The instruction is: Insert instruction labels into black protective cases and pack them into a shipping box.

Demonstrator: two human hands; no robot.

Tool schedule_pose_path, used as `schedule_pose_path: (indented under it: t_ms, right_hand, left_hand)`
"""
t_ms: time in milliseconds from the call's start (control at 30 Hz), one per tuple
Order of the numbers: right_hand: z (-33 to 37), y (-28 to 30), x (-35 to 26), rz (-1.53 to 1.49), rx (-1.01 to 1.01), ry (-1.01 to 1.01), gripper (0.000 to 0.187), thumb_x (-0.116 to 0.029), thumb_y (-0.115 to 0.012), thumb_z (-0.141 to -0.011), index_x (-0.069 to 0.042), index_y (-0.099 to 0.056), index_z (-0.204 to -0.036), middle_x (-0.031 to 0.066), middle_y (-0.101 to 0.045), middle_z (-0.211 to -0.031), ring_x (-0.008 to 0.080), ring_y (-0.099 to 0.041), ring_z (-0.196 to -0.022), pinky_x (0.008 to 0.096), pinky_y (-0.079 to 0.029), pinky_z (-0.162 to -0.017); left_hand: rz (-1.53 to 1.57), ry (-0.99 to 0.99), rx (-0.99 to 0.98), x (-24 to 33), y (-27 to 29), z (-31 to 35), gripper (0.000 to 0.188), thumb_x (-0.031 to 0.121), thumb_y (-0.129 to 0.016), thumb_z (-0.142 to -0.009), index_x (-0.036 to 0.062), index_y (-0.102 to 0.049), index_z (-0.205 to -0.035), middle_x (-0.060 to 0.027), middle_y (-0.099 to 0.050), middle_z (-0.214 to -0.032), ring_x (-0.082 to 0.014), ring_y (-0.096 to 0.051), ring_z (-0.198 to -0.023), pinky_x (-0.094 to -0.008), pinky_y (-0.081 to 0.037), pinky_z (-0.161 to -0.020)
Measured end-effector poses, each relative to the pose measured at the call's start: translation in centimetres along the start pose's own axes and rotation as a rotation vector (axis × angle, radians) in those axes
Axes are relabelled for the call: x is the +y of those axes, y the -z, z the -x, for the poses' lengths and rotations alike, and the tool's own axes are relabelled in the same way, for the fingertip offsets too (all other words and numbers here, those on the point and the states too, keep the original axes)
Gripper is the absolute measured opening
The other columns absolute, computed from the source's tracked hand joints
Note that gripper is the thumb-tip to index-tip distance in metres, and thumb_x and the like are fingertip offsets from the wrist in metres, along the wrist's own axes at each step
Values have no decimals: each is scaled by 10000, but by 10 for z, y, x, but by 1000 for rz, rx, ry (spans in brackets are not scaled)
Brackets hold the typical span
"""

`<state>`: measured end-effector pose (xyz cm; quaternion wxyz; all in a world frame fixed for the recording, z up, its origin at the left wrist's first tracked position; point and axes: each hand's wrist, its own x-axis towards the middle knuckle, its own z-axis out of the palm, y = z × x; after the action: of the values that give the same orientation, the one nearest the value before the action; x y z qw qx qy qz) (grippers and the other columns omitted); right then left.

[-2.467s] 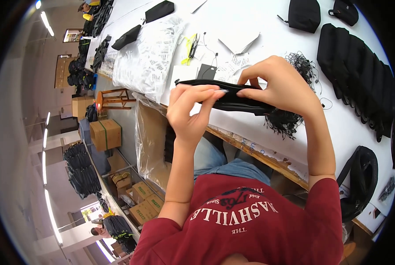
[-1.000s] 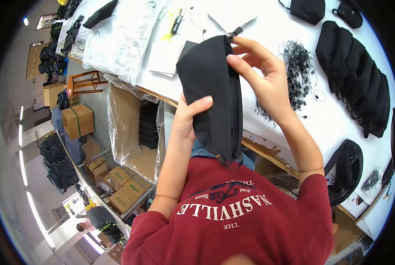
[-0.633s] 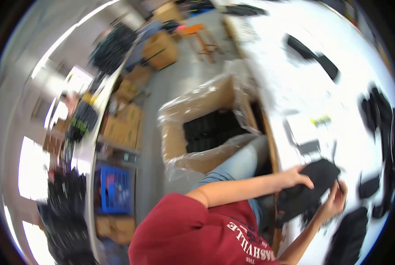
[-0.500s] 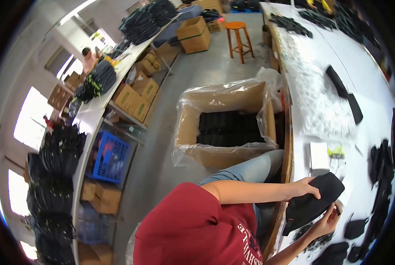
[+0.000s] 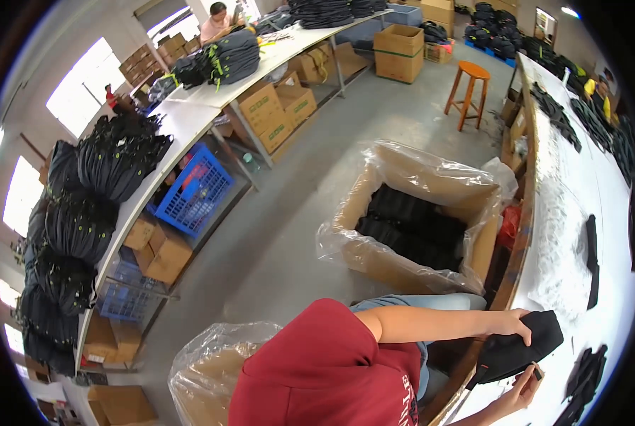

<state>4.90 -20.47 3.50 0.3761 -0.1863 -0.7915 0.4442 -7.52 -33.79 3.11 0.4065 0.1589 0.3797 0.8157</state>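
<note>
Over the table edge at the lower right, my left hand grips a black fabric pouch from above, thumb on its face and fingers out of sight behind it. The pouch is tilted, with a small red tag at its lower left corner. Just below its lower edge, my right hand is closed in a pinch on a small dark tab. Whether that tab is joined to the pouch, I cannot tell.
A plastic-lined carton holding black goods stands on the floor beside the white worktable. Clear plastic bags and black straps lie on the table. Further off are an orange stool and a left-hand table stacked with black bags.
My view has swung to the left, so the scene sits further right and more of the left-hand table shows. Both hands keep their hold, the pouch staying between them.
</note>
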Motion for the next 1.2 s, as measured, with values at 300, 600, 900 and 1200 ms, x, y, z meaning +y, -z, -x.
schedule_pose_path:
  t_ms: [300,600,900,1200]
  right_hand:
    - [53,-47,-99,-277,-322,-217,59,2,-621,-823,18,-577,-786,1,-516,-805,71,-476,-708,199,-381,-628]
    - [63,-49,-112,-85,-234,31,90,-66,-674,-790,18,-649,-811,11,-511,-702,57,-455,-543,200,-336,-495]
    - [69,-46,-129,-4,-307,66,103,-89,-654,-811,4,-647,-857,45,-571,-801,106,-509,-639,227,-399,-578]
    - [78,-52,-118,52,-337,23,232,-163,-679,-810,3,-593,-948,101,-596,-841,189,-560,-764,278,-446,-725]
  left_hand:
    - [-189,-276,186,48,41,36,189,241,-673,-702,55,-691,-734,-68,-653,-806,-169,-619,-731,-302,-508,-693]
    - [276,153,87,48,49,23,246,128,-642,-760,2,-614,-969,-87,-654,-840,-189,-650,-720,-295,-544,-648]
    - [278,107,112,55,47,30,271,132,-643,-755,8,-605,-993,-90,-653,-852,-190,-644,-722,-289,-538,-662]
    - [239,8,175,62,49,35,288,130,-631,-767,7,-600,-1025,-87,-656,-893,-181,-646,-773,-287,-532,-695]
